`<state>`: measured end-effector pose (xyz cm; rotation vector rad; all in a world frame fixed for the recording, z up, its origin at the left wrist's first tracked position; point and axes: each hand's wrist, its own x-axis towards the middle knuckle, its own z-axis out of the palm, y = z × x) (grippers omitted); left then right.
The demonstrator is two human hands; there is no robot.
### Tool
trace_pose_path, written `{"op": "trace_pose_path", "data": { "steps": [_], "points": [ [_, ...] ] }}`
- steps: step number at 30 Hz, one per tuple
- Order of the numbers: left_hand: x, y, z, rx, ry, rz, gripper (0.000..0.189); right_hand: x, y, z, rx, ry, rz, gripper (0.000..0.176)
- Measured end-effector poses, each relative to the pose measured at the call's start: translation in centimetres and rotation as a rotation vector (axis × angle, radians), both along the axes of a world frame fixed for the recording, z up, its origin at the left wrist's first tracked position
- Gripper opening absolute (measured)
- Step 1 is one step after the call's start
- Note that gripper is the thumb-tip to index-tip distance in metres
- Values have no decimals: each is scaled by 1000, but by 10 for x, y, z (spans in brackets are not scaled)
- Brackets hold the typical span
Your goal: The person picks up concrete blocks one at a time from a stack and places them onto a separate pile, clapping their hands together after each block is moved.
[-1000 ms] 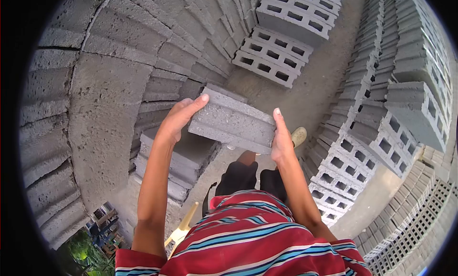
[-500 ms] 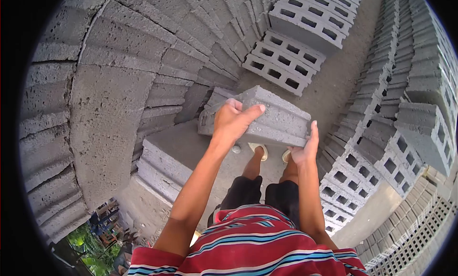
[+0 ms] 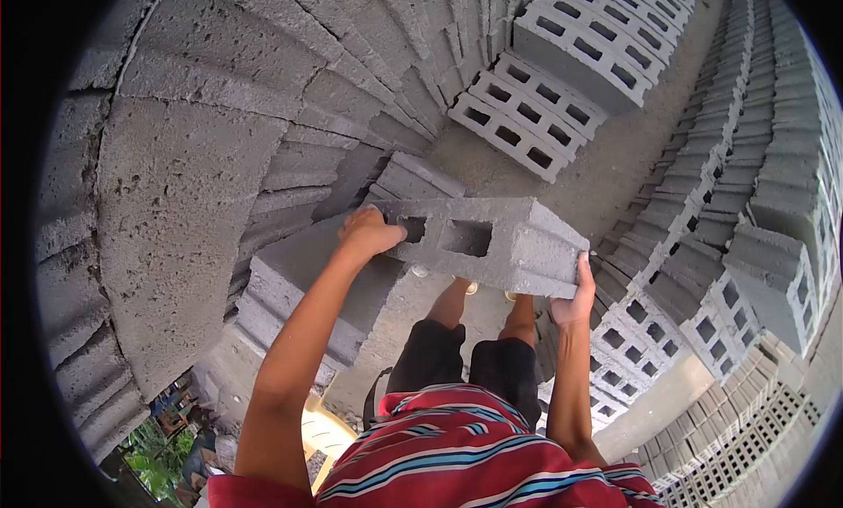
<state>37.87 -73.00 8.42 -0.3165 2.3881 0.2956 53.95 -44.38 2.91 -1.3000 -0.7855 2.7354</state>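
At the nine o'clock end of the hollow block (image 3: 546,244), the left hand (image 3: 369,231) is curled over the rim, its thumb laid by a cell opening; how its fingers are set behind cannot be told. At four o'clock the right hand (image 3: 572,304) is clamped to the grooved end, thumb upright, its fingers mostly hidden. The block is thus held between both, cells facing up, above the legs. A heavy, rigid, gritty load is to be expected: little slip, but edges that may be chipped or may scrape skin. Firmest purchase would likely be had low on both ends, or in the outer cells. Outward, a low block pile (image 3: 307,266) is seen at eight o'clock, a block wall (image 3: 180,183) at ten, and shorter block rows (image 3: 527,126) at one.
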Motion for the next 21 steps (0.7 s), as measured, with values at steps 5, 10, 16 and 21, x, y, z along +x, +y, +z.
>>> {"op": "trace_pose_path", "data": {
  "steps": [5, 10, 16, 21],
  "points": [
    [-7, 15, -31, 115, -288, 217, 61, 2, 3, -1, 36, -41, 3, 46],
    [5, 2, -59, 321, -201, 459, 47, 5, 9, -3, 104, -138, 42, 59],
    [-2, 22, -57, 332, -153, 478, 39, -10, 46, 12, 388, -315, 406, 93],
    [-5, 57, -49, 293, -81, 516, 39, -47, 64, -15, 622, -454, 389, 83]
  ]
}}
